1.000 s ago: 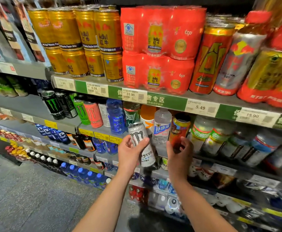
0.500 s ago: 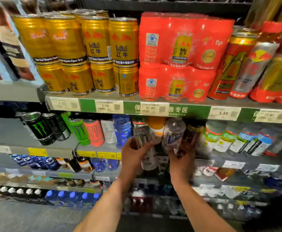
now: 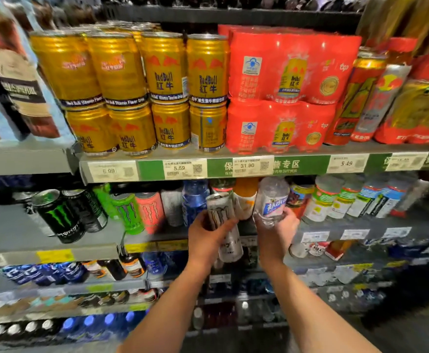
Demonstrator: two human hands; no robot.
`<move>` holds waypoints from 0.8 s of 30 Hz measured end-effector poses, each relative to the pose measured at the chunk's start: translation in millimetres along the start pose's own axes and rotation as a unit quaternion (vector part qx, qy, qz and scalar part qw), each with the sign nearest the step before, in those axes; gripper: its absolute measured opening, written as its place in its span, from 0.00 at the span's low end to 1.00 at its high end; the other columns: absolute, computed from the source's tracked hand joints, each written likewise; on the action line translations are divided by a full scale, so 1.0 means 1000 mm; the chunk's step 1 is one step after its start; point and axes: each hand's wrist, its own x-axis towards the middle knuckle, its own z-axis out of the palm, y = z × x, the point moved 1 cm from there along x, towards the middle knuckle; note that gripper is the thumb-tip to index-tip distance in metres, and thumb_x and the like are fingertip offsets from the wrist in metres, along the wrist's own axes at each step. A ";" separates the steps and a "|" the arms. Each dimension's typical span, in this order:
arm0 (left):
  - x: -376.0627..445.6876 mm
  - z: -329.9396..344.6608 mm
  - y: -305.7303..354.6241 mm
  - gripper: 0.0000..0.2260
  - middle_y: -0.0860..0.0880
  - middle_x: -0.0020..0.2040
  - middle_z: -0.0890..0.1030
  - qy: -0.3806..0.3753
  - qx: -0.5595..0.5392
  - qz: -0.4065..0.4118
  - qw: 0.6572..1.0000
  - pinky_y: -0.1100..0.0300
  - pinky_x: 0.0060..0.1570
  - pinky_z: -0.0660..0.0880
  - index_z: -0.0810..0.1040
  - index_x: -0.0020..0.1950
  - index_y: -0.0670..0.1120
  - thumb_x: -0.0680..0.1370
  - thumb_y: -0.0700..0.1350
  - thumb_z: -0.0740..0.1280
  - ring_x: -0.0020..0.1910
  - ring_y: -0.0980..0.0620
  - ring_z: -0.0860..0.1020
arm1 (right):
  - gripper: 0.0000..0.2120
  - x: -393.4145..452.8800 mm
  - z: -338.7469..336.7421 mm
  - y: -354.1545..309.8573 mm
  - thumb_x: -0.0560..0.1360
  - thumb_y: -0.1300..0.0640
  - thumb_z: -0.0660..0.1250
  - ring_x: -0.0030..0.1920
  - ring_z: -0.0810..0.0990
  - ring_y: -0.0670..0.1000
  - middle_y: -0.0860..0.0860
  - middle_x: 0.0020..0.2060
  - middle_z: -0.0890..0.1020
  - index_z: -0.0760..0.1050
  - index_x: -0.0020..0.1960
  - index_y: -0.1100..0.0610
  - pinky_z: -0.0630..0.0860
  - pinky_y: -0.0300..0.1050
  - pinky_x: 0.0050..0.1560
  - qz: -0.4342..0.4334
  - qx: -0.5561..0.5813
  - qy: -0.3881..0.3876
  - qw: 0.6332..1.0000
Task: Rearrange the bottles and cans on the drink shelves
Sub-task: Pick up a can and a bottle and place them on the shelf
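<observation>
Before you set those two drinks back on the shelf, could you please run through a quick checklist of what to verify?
1. Left hand grips the white Monster can: ok.
2. Right hand holds the clear bottle: ok.
3. Can upright: not ok, it tilts.
4. Free slot on the middle shelf behind the hands: cannot tell, hidden.
5. Orange-capped bottle clear of both drinks: cannot tell, too close.
</observation>
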 end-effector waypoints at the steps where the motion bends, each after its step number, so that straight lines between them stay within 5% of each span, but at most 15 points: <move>1: 0.000 -0.001 0.001 0.17 0.53 0.48 0.87 0.000 -0.001 0.003 1.000 0.63 0.47 0.79 0.82 0.55 0.48 0.68 0.46 0.81 0.47 0.58 0.85 | 0.33 -0.001 0.001 -0.001 0.64 0.53 0.82 0.56 0.77 0.61 0.60 0.54 0.78 0.71 0.62 0.61 0.71 0.50 0.54 0.017 0.005 0.000 1.000; 6: 0.003 -0.004 0.002 0.16 0.53 0.48 0.87 -0.006 -0.001 0.006 1.000 0.60 0.49 0.80 0.82 0.53 0.50 0.68 0.48 0.81 0.48 0.58 0.85 | 0.33 -0.006 0.004 -0.002 0.65 0.41 0.78 0.55 0.80 0.60 0.55 0.55 0.80 0.64 0.61 0.49 0.78 0.56 0.54 0.092 0.005 -0.039 0.995; 12: -0.001 -0.007 0.000 0.17 0.53 0.48 0.86 -0.016 0.004 -0.012 1.000 0.68 0.41 0.77 0.81 0.54 0.49 0.68 0.47 0.81 0.45 0.59 0.84 | 0.38 0.002 0.005 0.006 0.66 0.40 0.78 0.58 0.74 0.60 0.59 0.55 0.78 0.71 0.66 0.62 0.71 0.57 0.61 0.011 -0.052 -0.055 0.997; 17: -0.004 -0.006 -0.003 0.17 0.53 0.48 0.86 -0.020 0.011 -0.009 1.000 0.70 0.39 0.78 0.81 0.55 0.48 0.69 0.47 0.81 0.45 0.60 0.85 | 0.40 -0.002 0.002 0.000 0.66 0.37 0.77 0.56 0.79 0.62 0.58 0.55 0.80 0.68 0.67 0.61 0.75 0.56 0.56 0.005 -0.025 -0.068 0.997; 20: -0.007 -0.004 -0.001 0.18 0.52 0.49 0.87 -0.007 0.014 -0.007 1.000 0.68 0.41 0.79 0.82 0.55 0.48 0.68 0.47 0.81 0.46 0.58 0.85 | 0.37 -0.002 0.001 -0.002 0.69 0.42 0.78 0.54 0.80 0.59 0.57 0.56 0.80 0.68 0.68 0.60 0.73 0.46 0.48 -0.013 0.004 -0.075 0.997; 24: -0.011 0.002 0.001 0.17 0.53 0.46 0.87 0.015 0.028 0.010 0.999 0.65 0.43 0.79 0.82 0.53 0.49 0.68 0.48 0.81 0.44 0.58 0.85 | 0.25 0.006 -0.001 -0.002 0.71 0.45 0.77 0.46 0.82 0.58 0.56 0.46 0.82 0.75 0.57 0.61 0.72 0.43 0.41 -0.010 -0.012 -0.106 0.994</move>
